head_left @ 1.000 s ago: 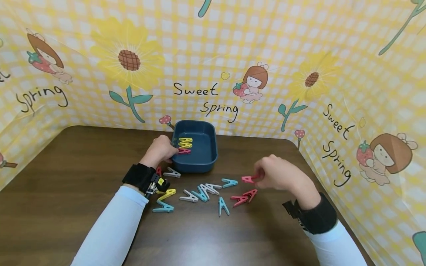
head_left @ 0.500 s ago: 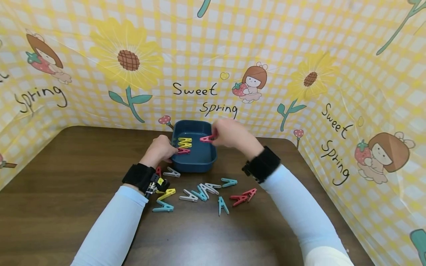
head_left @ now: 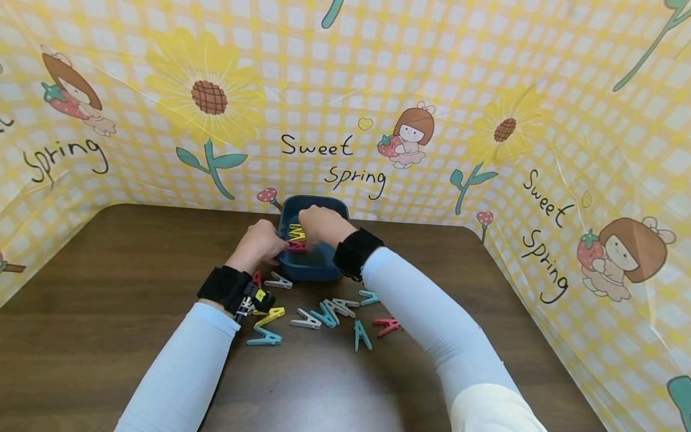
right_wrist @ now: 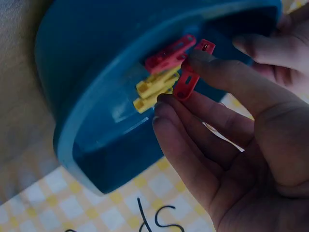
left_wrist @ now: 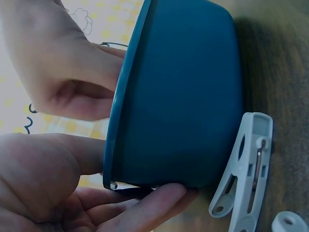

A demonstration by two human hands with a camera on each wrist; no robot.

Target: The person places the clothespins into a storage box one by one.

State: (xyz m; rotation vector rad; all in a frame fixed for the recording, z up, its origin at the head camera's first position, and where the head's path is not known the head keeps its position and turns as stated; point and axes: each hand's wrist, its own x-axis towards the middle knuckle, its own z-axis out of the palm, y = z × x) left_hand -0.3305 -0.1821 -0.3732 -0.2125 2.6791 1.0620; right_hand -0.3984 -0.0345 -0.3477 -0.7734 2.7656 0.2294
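Red clothespin (right_wrist: pixel 192 72) pinched at the left rim of the blue tub (head_left: pixel 318 269), right beside a second red pin (right_wrist: pixel 170 52) and two yellow pins (right_wrist: pixel 153 89) already clipped there in a row, so apparently held at that spot to line up with them. Tub at the far middle of the brown table (head_left: pixel 97 312), close to the yellow backdrop.

Right hand (head_left: pixel 320 224) reaching across over the tub, thumb and forefinger closed on the red pin, remaining fingers loosely extended beneath. Whether the pin's mouth already bites the rim: hard to tell from the dim wrist view.

Left hand (head_left: pixel 258 242) bracing the tub's near-left corner, thumb over the rim and fingers (left_wrist: pixel 154 203) curled under the wall, likely to keep it from sliding.

Loose pins scattered near the tub: a white one (left_wrist: pixel 244 169) just beside its wall, then teal (head_left: pixel 360 336), yellow (head_left: pixel 270 316) and red (head_left: pixel 387 326) ones further toward the near edge.
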